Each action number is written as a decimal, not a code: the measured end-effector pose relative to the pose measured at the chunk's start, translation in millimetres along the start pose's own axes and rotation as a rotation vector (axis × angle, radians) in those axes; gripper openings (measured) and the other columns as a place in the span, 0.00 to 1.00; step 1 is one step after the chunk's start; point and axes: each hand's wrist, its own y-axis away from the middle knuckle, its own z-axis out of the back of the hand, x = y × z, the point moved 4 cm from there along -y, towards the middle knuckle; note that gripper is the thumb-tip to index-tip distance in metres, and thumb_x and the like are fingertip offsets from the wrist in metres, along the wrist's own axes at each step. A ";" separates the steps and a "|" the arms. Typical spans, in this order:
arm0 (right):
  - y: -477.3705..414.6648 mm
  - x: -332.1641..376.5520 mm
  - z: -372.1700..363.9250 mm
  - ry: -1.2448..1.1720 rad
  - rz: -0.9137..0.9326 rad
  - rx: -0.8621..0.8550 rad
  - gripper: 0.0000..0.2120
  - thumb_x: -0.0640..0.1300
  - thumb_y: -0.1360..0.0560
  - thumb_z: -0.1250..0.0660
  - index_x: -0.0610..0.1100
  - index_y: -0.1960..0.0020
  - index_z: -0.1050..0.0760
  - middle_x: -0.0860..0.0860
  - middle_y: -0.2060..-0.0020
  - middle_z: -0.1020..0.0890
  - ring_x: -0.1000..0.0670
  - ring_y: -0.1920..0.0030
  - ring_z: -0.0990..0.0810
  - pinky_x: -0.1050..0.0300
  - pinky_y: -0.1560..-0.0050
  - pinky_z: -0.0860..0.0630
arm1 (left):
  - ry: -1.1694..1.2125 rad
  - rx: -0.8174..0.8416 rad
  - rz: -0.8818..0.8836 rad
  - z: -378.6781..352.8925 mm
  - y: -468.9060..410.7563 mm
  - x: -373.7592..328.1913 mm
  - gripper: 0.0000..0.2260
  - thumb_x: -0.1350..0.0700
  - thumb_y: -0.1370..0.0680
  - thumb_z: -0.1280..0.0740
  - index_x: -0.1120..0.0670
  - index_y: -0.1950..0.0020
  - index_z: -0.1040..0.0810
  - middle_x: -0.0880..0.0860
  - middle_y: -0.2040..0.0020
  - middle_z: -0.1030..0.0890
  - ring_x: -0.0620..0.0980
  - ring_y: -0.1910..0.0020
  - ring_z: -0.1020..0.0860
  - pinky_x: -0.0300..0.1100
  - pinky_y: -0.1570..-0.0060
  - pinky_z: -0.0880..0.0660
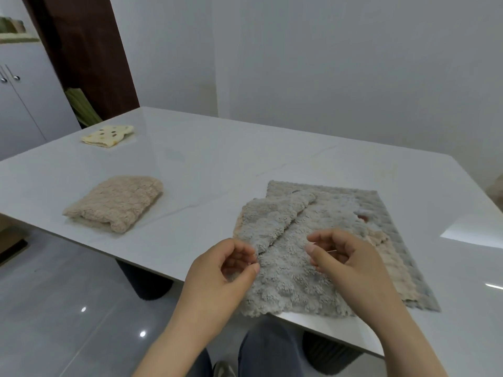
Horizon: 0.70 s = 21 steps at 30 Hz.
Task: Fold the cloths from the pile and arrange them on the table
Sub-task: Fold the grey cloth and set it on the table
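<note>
A grey fluffy cloth [288, 273] lies on top of the pile at the near edge of the white table [206, 164], its left part folded over on a diagonal. Under it lie a beige cloth [392, 257] and a grey waffle cloth [381, 205]. My left hand [223, 276] pinches the grey fluffy cloth's left edge between thumb and forefinger. My right hand [348, 265] hovers just over the same cloth with fingers curled and apart, holding nothing. A folded beige fluffy cloth [117, 202] sits to the left, and a folded yellow spotted cloth [109, 135] lies at the far left.
Dark round table legs [144, 281] stand under the near edge, and my knees [266, 349] are below it. A white cabinet [24, 104] and a dark door frame [87, 55] stand at the left. A white wall runs behind the table.
</note>
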 end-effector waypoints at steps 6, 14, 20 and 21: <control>17.3 -8.1 0.8 0.115 0.067 0.087 0.07 0.42 0.29 0.27 0.53 0.55 0.20 0.56 0.63 0.17 0.58 0.64 0.20 0.69 0.62 0.25 | -0.158 0.043 -0.037 -5.8 15.5 10.4 0.12 0.56 0.34 0.22 0.45 0.56 0.20 0.38 0.54 0.19 0.39 0.54 0.21 0.28 0.53 0.27; 31.1 -21.5 -3.4 0.361 0.113 0.162 0.15 0.43 0.33 0.25 0.56 0.50 0.20 0.64 0.52 0.20 0.70 0.46 0.26 0.81 0.49 0.35 | -0.349 0.117 -0.095 -7.6 20.8 23.4 0.17 0.42 0.41 0.27 0.40 0.54 0.23 0.37 0.55 0.22 0.33 0.49 0.26 0.22 0.51 0.33; 31.3 -30.6 -16.2 0.529 0.168 0.231 0.22 0.53 0.38 0.32 0.56 0.44 0.22 0.68 0.50 0.26 0.64 0.45 0.27 0.74 0.44 0.38 | -0.490 0.177 -0.167 -9.9 19.3 34.0 0.19 0.43 0.39 0.30 0.45 0.50 0.19 0.38 0.51 0.23 0.35 0.49 0.27 0.27 0.48 0.33; 31.4 -31.0 -17.9 0.554 0.175 0.240 0.23 0.54 0.39 0.33 0.55 0.43 0.22 0.69 0.50 0.28 0.62 0.44 0.28 0.71 0.43 0.37 | -0.499 0.178 -0.172 -10.2 18.8 34.0 0.17 0.44 0.38 0.30 0.45 0.51 0.19 0.38 0.52 0.23 0.36 0.49 0.27 0.29 0.48 0.31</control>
